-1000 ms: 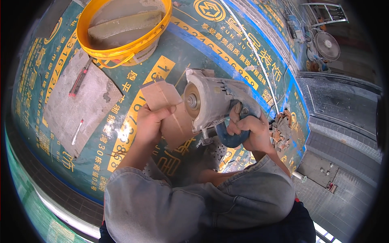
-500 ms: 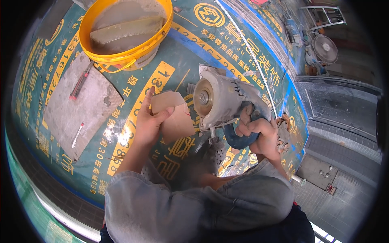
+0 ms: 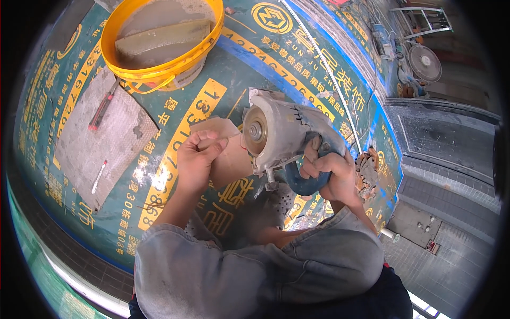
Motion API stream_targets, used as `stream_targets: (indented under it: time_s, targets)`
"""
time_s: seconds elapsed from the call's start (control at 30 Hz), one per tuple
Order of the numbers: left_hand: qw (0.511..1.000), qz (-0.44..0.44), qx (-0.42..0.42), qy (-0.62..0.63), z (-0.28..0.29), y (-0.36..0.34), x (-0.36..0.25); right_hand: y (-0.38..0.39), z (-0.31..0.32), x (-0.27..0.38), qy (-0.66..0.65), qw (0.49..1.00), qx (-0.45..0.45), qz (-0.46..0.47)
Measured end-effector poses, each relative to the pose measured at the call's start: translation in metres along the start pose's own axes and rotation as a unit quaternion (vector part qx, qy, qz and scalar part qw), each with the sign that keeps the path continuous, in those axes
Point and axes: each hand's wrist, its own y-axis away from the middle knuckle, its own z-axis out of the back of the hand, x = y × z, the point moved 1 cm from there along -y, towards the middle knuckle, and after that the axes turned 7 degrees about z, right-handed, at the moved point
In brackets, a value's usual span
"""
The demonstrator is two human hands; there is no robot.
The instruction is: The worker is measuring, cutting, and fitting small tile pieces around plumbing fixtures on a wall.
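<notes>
My left hand (image 3: 195,159) pinches a small beige tile piece (image 3: 232,162) between thumb and curled fingers. Red marks show on the tile near its right side. My right hand (image 3: 334,173) is wrapped round the dark blue handle of a handheld tile cutter (image 3: 295,125), whose body is coated in pale dust. Its round disc faces left, beside the tile's right edge; whether disc and tile touch I cannot tell. Blur hides some of what lies below the cutter, between my legs.
A yellow bucket (image 3: 111,48) of cloudy water with a pale slab inside stands at far left. A grey tile (image 3: 127,135) bears a screwdriver (image 3: 103,109) and a slim red-and-white tool (image 3: 99,176). Broken scraps (image 3: 367,173) lie right; a fan (image 3: 425,63) stands farther back.
The cutter and my right hand have shifted slightly left, closer to the tile. My left forefinger, raised before, has curled down onto the tile.
</notes>
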Motion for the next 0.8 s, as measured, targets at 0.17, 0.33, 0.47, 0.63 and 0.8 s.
stream_targets:
  time_s: [0.17,0.33,0.47,0.63,0.8]
  targets:
    - [1.000,-0.011,0.003,-0.006,-0.0042,0.0027,-0.0015,-0.0006,0.0019,-0.0027,0.003,1.000,-0.003,-0.002]
    - [1.000,-0.016,0.001,-0.003,-0.0044,0.0023,0.0006,0.0003,0.0023,-0.0049,0.007,1.000,-0.011,-0.011]
    - [0.999,0.003,0.002,0.034,-0.0079,0.0038,-0.0019,0.0009,0.0022,-0.0060,0.013,1.000,-0.015,-0.012]
    - [0.999,0.016,-0.005,0.044,-0.0059,0.0022,0.0000,-0.0001,0.0010,-0.0073,0.023,1.000,-0.013,-0.009]
    - [0.999,0.013,-0.001,0.038,-0.0025,-0.0003,0.0025,-0.0010,0.0003,-0.0076,0.027,0.999,-0.010,-0.013]
